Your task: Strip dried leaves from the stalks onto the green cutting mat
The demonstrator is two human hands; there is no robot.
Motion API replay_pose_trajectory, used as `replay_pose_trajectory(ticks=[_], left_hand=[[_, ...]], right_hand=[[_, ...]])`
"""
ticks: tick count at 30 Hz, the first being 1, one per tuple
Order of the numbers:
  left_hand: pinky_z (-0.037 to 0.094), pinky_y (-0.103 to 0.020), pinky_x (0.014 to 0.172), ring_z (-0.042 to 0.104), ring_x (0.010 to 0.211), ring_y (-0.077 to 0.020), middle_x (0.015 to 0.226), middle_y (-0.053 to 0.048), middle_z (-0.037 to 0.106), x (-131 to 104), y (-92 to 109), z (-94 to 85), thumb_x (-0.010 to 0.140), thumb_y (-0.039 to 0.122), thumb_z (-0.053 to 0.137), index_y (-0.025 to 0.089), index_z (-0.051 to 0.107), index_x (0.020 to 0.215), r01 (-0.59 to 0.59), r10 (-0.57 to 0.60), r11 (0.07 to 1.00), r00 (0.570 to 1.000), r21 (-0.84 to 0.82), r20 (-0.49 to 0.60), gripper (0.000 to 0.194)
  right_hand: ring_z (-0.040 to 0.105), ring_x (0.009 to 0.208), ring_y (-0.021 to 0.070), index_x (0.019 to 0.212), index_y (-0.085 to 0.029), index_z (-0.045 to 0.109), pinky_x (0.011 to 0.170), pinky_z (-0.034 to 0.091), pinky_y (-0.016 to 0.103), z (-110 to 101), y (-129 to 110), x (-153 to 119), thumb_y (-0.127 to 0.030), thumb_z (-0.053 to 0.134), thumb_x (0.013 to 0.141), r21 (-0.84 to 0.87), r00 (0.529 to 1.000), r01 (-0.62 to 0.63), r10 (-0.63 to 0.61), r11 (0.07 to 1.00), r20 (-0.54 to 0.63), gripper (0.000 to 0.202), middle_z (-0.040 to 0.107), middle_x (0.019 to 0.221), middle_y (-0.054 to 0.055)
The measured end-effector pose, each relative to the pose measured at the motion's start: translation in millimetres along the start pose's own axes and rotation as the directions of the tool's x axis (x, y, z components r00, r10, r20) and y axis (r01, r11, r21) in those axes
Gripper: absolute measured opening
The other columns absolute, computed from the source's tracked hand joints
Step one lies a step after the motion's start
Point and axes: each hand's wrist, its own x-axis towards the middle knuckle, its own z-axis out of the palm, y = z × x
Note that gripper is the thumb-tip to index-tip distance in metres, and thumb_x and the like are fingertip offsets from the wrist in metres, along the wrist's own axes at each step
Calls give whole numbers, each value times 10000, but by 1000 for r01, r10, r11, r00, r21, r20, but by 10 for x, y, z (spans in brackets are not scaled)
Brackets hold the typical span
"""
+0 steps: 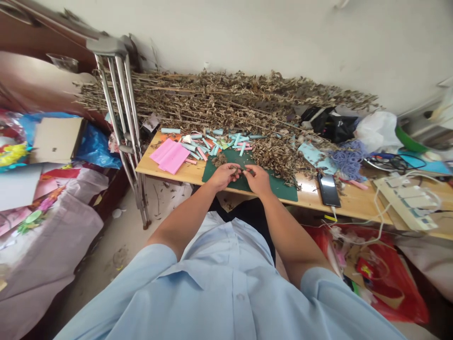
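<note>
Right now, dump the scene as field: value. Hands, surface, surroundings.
left hand: left hand, curled around dried leaf
right hand: right hand, fingers pinched near the left's; contents too small to tell
surface: green cutting mat on wooden table
mat right side: dried leaf pile
left of mat: pink paper sheets
behind mat: dried plant stalks
right of mat: black smartphone, power strip
beside table, left: metal crutches

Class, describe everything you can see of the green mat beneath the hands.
The green mat is a flat, dark sheet, material unclear, lying on the wooden table near the front edge. Dried leaves heap over its right side; a small clump sits at its left. The left hand and right hand are over its middle, hiding some of it.
</note>
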Motion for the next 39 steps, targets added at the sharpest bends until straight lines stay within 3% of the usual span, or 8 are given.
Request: replay_pose_trajectory(ticks=[4,10,19,27,33,39], left_hand=[[437,-210,527,657,627,-130,789,-41,656,16,-17,-20,793,153,644,130,535,1050,-40,40,999,999,9,14,280],[424,-182,464,674,594,-142,705,-9,641,76,-43,7,788,224,730,147,515,995,-67,67,993,998,101,4,309],[402,-157,419,695,627,-141,750,-31,669,87,-59,46,802,202,731,109,603,975,-32,39,954,999,298,-21,235],[430,-164,436,704,639,-143,785,-40,692,90,9,69,829,197,706,119,620,1013,34,-18,960,998,277,-62,217],[411,-148,436,694,626,-129,770,-56,690,93,23,82,858,235,689,107,639,988,55,-47,948,998,315,-31,190],[420,-176,408,669,586,-143,734,-57,670,78,50,98,877,332,681,100,651,979,92,-92,957,996,273,-15,256]], right_hand=[[629,755,169,1124,-211,707,750,563,344,71,-66,-30,-320,590,917,148,993,107,-99,983,-62,262,688,1066,85],[664,878,200,1082,-221,719,784,574,359,159,0,-87,-331,599,934,164,980,180,-162,970,-118,220,697,1062,89],[620,818,196,840,-216,656,799,511,347,162,26,-94,-268,531,947,80,984,156,-148,985,-95,173,666,841,50],[595,830,201,870,-217,586,816,485,335,178,56,-105,-327,434,997,33,988,119,-115,992,-104,227,632,838,51],[608,853,202,911,-222,604,838,502,341,155,17,-127,-388,421,1010,16,991,75,-73,997,-108,266,652,872,59],[625,899,207,937,-224,634,863,506,344,183,22,-137,-346,460,999,0,988,134,-134,991,-83,221,669,920,68]])
